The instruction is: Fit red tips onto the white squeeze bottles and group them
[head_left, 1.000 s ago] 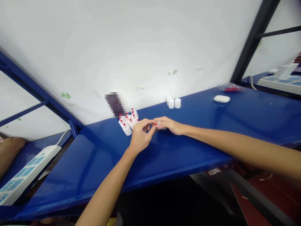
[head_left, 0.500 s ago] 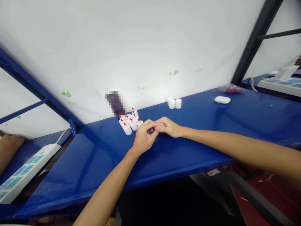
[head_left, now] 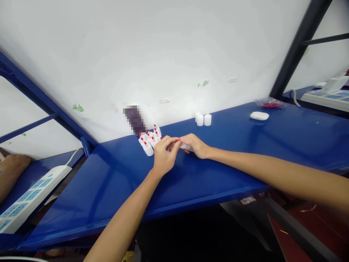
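Both hands meet above the middle of the blue table (head_left: 207, 174). My right hand (head_left: 196, 145) is closed around a small white candle-like piece (head_left: 186, 146) lying tilted in its fingers. Thumb and fingers of my left hand (head_left: 165, 153) pinch a small red tip (head_left: 177, 141) at the end of the white piece. Just left of my left hand stand several white pieces with red tips (head_left: 148, 149), grouped near the wall. Farther back, 3 white pieces without red tips (head_left: 207, 119) stand by the wall.
A white oval case (head_left: 259, 115) and a clear bag with red bits (head_left: 271, 103) lie at the back right. A blurred dark object (head_left: 135, 119) leans on the wall. At the left are a power strip (head_left: 29, 198) and another person's hand (head_left: 15, 164).
The white piece has turned and shows more between my hands, with a red tip now visible at it. My left hand has shifted slightly left. The view has moved slightly.
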`<act>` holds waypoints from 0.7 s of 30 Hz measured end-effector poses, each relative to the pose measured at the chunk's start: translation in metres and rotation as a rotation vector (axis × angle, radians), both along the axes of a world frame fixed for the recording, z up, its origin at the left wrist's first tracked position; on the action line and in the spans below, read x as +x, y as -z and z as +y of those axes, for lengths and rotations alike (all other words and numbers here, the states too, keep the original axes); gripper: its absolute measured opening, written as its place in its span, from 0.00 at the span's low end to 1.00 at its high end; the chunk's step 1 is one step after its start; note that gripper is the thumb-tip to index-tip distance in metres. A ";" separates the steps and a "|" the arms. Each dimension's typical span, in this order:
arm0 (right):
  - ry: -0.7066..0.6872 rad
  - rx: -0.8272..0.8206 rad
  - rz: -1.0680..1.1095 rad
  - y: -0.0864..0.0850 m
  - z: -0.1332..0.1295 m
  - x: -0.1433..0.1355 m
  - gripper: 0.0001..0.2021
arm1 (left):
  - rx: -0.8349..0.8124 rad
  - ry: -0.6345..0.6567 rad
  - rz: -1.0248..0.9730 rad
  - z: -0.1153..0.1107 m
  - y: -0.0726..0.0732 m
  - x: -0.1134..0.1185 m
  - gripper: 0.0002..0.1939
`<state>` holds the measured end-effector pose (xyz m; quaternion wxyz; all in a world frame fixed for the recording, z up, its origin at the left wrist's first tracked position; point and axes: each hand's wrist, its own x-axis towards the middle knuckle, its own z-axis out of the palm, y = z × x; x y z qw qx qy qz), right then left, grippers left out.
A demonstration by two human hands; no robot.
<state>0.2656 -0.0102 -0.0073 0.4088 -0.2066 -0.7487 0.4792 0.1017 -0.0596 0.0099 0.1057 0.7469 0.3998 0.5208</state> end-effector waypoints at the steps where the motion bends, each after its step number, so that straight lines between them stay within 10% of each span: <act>1: 0.025 -0.046 0.030 0.001 0.001 -0.001 0.25 | 0.010 -0.053 -0.047 0.002 -0.001 -0.004 0.12; 12: 0.048 -0.091 -0.052 -0.013 -0.007 0.000 0.18 | 0.189 -0.549 0.668 0.035 -0.008 -0.059 0.19; 21: 0.034 -0.076 -0.058 -0.010 -0.004 0.001 0.18 | 0.227 -0.625 0.702 0.039 -0.013 -0.056 0.17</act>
